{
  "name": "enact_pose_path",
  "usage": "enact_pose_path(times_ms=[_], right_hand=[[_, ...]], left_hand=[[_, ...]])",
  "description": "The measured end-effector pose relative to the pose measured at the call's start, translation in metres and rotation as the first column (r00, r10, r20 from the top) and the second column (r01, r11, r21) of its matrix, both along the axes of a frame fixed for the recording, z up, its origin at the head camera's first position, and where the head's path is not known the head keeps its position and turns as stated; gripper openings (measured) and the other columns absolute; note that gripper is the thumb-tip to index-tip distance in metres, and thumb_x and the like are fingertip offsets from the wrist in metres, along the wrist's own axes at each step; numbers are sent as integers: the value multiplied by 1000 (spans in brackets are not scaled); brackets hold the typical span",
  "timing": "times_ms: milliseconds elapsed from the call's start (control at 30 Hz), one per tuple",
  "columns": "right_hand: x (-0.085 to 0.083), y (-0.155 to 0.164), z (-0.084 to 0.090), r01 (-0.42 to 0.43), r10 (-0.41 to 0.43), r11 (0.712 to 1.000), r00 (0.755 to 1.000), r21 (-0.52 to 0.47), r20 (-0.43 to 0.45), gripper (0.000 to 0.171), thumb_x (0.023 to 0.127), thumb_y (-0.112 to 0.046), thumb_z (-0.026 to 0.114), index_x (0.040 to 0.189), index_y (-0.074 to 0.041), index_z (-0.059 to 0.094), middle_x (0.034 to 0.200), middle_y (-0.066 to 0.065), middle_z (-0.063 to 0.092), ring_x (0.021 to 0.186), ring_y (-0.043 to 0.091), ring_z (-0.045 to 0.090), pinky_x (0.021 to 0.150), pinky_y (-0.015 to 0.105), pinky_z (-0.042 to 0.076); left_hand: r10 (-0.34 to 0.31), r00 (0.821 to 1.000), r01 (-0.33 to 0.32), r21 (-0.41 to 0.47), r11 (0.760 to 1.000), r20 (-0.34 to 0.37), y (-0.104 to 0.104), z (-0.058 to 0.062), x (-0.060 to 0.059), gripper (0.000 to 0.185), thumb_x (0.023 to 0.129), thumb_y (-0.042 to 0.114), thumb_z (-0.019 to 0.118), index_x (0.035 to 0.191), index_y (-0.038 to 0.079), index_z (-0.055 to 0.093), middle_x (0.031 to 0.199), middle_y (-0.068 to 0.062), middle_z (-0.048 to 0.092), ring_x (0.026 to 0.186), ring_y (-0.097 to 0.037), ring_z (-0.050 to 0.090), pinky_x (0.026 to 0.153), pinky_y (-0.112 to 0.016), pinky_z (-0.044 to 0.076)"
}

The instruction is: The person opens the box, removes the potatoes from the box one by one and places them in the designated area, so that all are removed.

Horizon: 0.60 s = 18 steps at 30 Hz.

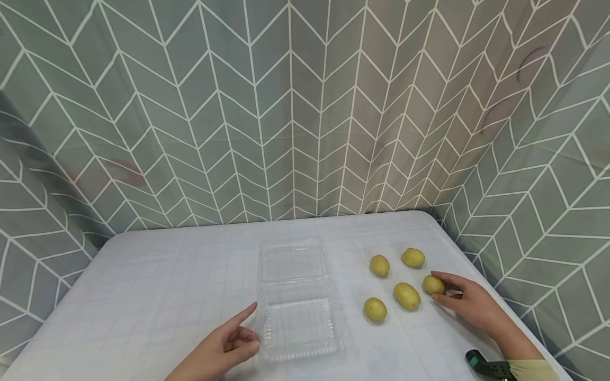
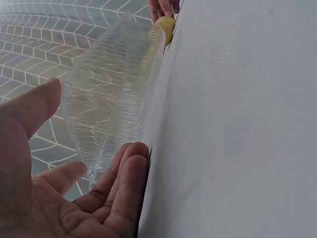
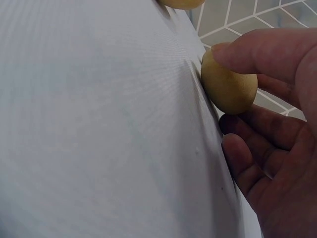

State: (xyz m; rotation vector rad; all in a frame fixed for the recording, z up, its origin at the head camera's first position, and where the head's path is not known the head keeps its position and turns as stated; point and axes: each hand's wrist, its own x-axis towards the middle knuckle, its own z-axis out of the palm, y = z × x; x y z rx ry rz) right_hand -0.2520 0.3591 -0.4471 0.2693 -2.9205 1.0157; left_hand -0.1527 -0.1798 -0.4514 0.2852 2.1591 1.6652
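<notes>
My right hand (image 1: pixel 476 307) pinches a small yellow potato (image 1: pixel 433 285) between thumb and fingers at the right of the table. In the right wrist view, the thumb lies across this potato (image 3: pixel 228 87), which is close against the white cloth. Four more potatoes lie to its left, including a larger one (image 1: pixel 407 296) and a round one (image 1: pixel 375 309). A clear plastic clamshell box (image 1: pixel 300 329) sits mid-table, its lid (image 1: pixel 293 263) folded back away from me. My left hand (image 1: pixel 230 341) is at the box's left edge, fingers loosely bent, holding nothing.
A white cloth (image 1: pixel 157 296) covers the table. Patterned grey-green curtains (image 1: pixel 286 116) hang behind it and along both sides. A dark wrist strap (image 1: pixel 491 366) is on my right wrist, beside a pale yellow sleeve (image 1: pixel 532 370).
</notes>
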Motion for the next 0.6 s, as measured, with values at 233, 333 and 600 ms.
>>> enact_pose_path(times_ms=[233,333,600], right_hand=[[1,0,1,15,-15,1000,1000,17,9,59,87,-30,78,135,-1,58,124,14,64,103,17,61,76,23,53],[3,0,1,15,-15,1000,1000,16,6,60,87,-30,78,135,-1,58,124,15,63,103,19,61,76,24,53],[5,0,2,14,-14,1000,1000,13,2,59,87,-28,78,135,-1,58,125,15,63,104,25,61,75,24,53]], left_hand=[[-3,999,1,53,999,45,-1,1,-2,72,103,28,56,158,5,16,111,-11,62,102,-27,64,83,-32,55],[10,998,-14,57,998,69,0,1,-3,72,103,30,55,158,6,16,111,-11,61,102,-26,64,84,-36,55],[20,996,-25,49,999,87,1,1,-5,73,104,32,54,158,5,14,114,-11,62,102,-26,62,87,-41,54]])
